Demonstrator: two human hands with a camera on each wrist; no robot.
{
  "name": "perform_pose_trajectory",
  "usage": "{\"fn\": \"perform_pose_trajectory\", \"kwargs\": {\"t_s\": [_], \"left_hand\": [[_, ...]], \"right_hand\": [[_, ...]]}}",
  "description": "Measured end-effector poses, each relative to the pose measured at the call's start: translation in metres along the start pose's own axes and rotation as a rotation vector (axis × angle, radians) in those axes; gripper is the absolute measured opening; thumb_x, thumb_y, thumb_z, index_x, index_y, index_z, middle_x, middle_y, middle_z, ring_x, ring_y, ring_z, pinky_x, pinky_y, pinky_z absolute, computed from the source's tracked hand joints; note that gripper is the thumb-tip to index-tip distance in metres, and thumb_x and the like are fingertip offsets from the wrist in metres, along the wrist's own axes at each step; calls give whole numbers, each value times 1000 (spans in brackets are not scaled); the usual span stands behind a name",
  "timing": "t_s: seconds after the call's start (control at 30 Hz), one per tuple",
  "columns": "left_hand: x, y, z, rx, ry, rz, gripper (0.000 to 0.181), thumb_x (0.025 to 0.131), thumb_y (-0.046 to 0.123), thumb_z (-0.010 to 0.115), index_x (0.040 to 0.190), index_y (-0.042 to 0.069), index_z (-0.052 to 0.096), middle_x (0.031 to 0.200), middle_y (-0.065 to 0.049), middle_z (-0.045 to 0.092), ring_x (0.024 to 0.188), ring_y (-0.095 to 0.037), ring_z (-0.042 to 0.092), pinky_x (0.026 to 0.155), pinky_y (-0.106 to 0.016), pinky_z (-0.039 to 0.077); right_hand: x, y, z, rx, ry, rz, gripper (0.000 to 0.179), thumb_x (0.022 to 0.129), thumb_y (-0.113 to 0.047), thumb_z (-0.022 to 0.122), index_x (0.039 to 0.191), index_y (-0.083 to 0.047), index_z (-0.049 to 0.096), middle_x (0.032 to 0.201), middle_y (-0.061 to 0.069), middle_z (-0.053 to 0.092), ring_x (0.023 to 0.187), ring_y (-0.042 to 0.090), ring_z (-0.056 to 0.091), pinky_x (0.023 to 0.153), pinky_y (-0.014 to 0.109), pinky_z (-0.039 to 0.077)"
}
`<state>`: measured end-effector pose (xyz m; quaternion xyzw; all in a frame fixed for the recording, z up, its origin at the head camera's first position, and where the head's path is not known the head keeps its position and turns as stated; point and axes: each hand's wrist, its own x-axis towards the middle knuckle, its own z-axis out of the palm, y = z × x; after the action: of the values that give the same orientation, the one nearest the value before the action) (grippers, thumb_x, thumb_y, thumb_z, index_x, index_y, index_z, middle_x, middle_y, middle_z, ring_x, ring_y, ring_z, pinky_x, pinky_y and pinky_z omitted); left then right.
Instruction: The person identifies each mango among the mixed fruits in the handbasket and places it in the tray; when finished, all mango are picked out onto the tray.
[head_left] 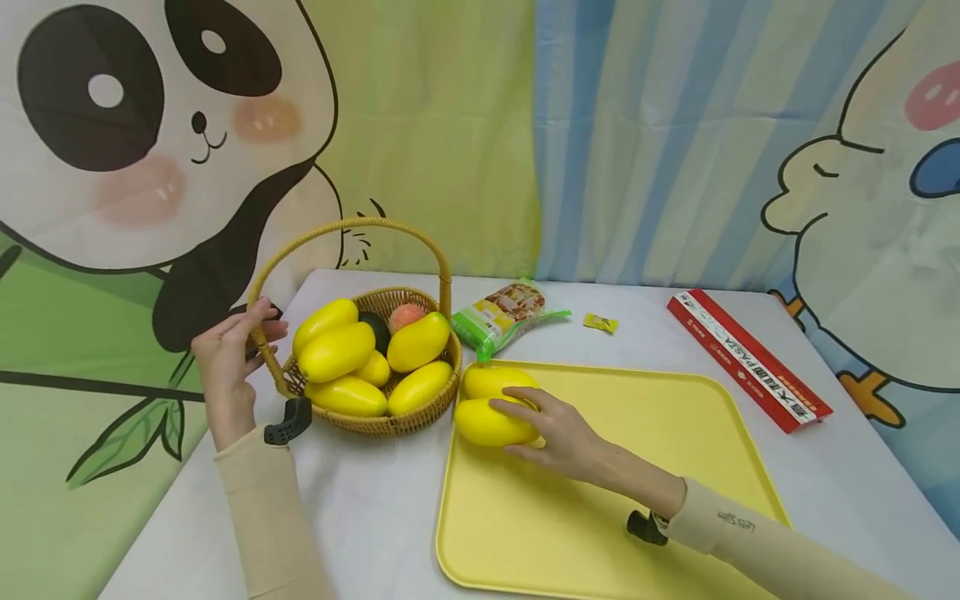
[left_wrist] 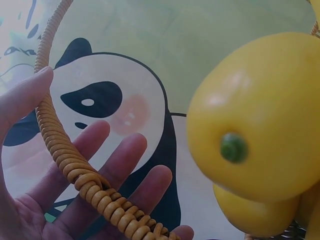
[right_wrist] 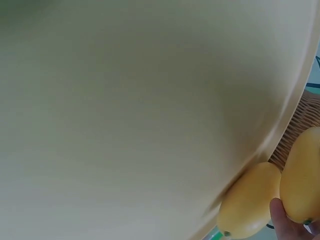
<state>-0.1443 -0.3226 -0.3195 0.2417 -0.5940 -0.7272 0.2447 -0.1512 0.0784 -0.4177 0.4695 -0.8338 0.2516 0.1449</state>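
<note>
My right hand (head_left: pixel 566 437) grips a yellow mango (head_left: pixel 487 422) at the left edge of the yellow tray (head_left: pixel 525 542). Behind it, a second mango (head_left: pixel 491 381) lies in the tray's back left corner. The right wrist view shows the held mango (right_wrist: pixel 302 175) with a fingertip against its side. To the left stands a wicker basket (head_left: pixel 397 427) filled with several mangoes. My left hand (head_left: pixel 234 354) is at the left side of its arched handle (head_left: pixel 352 222). Seen from the left wrist, the thumb touches the handle and the loosely spread fingers pass behind it.
Among the mangoes in the basket are a peach (head_left: pixel 407 316) and a dark green fruit (head_left: pixel 375 330). Behind the tray lie a green food packet (head_left: pixel 510 315) and a small yellow wrapped sweet (head_left: pixel 601 323). A long red pasta box (head_left: pixel 750 358) lies to the right. Printed curtains hang behind the table.
</note>
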Motion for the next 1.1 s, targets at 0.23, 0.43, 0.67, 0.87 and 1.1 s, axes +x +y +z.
{"fn": "perform_pose_trajectory", "kwargs": {"t_s": [0.23, 0.43, 0.67, 0.87, 1.1], "left_hand": [[0, 1, 1, -7, -5, -3, 32, 75, 38, 82, 83, 8, 76, 68, -1, 72, 69, -14, 67, 60, -28, 46], [0, 2, 0, -1, -10, -20, 30, 76, 37, 81, 82, 9, 76, 67, 0, 72, 68, -13, 67, 61, -28, 46], [0, 1, 0, 3, -12, -21, 32, 75, 38, 81, 84, 7, 76, 67, -1, 72, 69, -14, 67, 61, -28, 47], [0, 0, -1, 4, -7, -23, 31, 75, 38, 82, 83, 8, 76, 68, -1, 72, 69, -13, 68, 61, -28, 46], [-1, 0, -1, 18, -2, -18, 31, 76, 38, 81, 83, 9, 76, 68, 0, 72, 69, -14, 67, 62, -29, 46]], "right_hand": [[-1, 4, 3, -27, -21, -12, 66, 74, -26, 84, 133, -17, 55, 130, 15, 55, 114, 30, 58, 85, 43, 53], [-4, 4, 9, -35, -48, -13, 64, 75, -27, 83, 132, -17, 56, 130, 15, 55, 113, 30, 58, 80, 42, 54], [-10, 4, 16, -45, -81, -18, 64, 76, -28, 82, 133, -17, 55, 131, 15, 52, 112, 28, 58, 80, 40, 54], [-11, 4, 16, -71, -105, -6, 66, 76, -30, 82, 133, -15, 53, 131, 16, 52, 109, 28, 59, 78, 38, 55], [-10, 3, 12, -95, -143, 25, 67, 76, -33, 82, 133, -13, 52, 131, 15, 53, 108, 27, 60, 76, 36, 55]]}}
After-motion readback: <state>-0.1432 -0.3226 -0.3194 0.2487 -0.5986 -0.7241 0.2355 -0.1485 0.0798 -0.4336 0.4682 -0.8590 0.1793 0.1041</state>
